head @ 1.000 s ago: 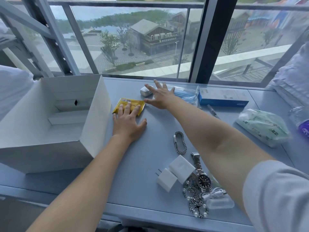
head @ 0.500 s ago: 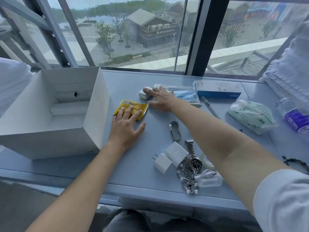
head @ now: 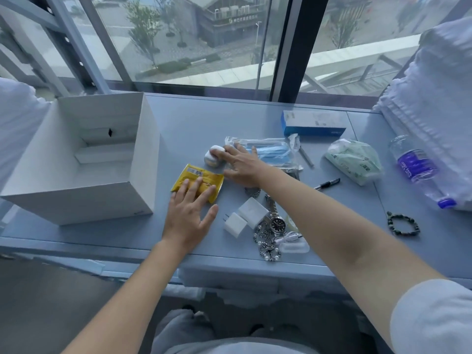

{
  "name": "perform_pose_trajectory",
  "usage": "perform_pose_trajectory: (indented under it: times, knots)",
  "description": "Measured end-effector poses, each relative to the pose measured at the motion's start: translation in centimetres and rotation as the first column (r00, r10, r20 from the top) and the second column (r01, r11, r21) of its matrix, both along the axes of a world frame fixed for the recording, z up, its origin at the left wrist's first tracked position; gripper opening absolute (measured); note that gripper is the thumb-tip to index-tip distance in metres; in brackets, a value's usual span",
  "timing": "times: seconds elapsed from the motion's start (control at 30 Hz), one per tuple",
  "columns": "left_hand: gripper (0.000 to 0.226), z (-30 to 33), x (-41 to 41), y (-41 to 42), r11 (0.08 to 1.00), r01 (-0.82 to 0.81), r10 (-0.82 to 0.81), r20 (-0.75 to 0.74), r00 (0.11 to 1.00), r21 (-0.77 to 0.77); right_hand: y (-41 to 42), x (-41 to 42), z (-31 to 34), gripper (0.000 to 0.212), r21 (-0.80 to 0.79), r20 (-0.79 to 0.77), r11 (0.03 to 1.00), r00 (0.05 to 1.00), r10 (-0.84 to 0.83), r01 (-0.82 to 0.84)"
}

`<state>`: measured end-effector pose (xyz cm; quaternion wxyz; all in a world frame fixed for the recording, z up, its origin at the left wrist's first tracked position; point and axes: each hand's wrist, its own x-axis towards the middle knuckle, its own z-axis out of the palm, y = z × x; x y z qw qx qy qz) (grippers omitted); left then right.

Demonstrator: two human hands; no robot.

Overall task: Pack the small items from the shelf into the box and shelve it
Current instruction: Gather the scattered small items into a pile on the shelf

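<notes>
On the pale blue surface (head: 194,129) by the window, an open white cardboard box (head: 138,159) stands at the left, its inside bare apart from a white inner fold. Just right of it lies a flat yellow foil sachet (head: 198,178), and the left hand (head: 190,213) rests on its near end with fingers straight and spread, palm down. The right hand (head: 242,166) reaches across, fingers extended and flat, its fingertips touching a small white rounded case (head: 214,156) and the edge of a clear plastic pack of blue face masks (head: 272,152). Near the forearm sit two white plug chargers (head: 245,217), a steel wristwatch (head: 275,221), a tangle of beaded chains (head: 267,245) and a coiled white cable (head: 288,237). Farther right are a black pen (head: 328,184), a green tissue packet (head: 353,160), a blue and white carton (head: 314,123), a dark bead bracelet (head: 403,223) and a lying clear plastic bottle with a purple label (head: 415,166).
</notes>
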<state>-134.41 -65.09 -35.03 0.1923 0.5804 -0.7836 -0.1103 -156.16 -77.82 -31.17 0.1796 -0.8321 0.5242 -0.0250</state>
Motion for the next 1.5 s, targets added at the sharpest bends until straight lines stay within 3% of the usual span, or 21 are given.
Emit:
perform_pose_trajectory:
  times: [0.37,0.57,0.73,0.87,1.07,1.5]
  knots:
    - [0.067,0.3,-2.6,6.4,0.998,-0.046,0.049,-0.084,0.995,0.037,4.5,-1.0,0.0,0.065,-0.051,0.107,0.996,0.991,0.083,-0.078]
    - [0.065,2.0,-5.2,6.1,0.999,-0.035,0.03,-0.108,0.994,-0.038,5.5,-5.5,1.1,0.064,-0.115,0.154,0.991,0.987,-0.055,0.073]
    - [0.062,3.6,-9.9,4.1,0.994,0.067,-0.072,-0.056,0.996,-0.081,7.1,-13.7,0.3,0.063,-0.164,0.11,0.929,0.942,-0.316,0.331]
    - [0.064,4.5,-14.2,2.2,0.988,0.141,-0.141,-0.005,0.99,-0.056,8.6,-17.9,-1.0,0.068,-0.143,0.041,0.899,0.91,-0.413,0.415]
    - [0.065,5.0,-19.1,1.1,0.977,0.21,-0.21,0.017,0.978,-0.026,9.9,-19.9,-1.9,0.069,-0.063,-0.072,0.916,0.914,-0.4,0.396]
    - [0.067,3.5,-22.7,3.4,0.961,0.275,-0.276,0.014,0.961,0.01,20.4,-20.5,-3.4,0.06,-0.123,0.04,0.895,0.903,-0.428,0.429]
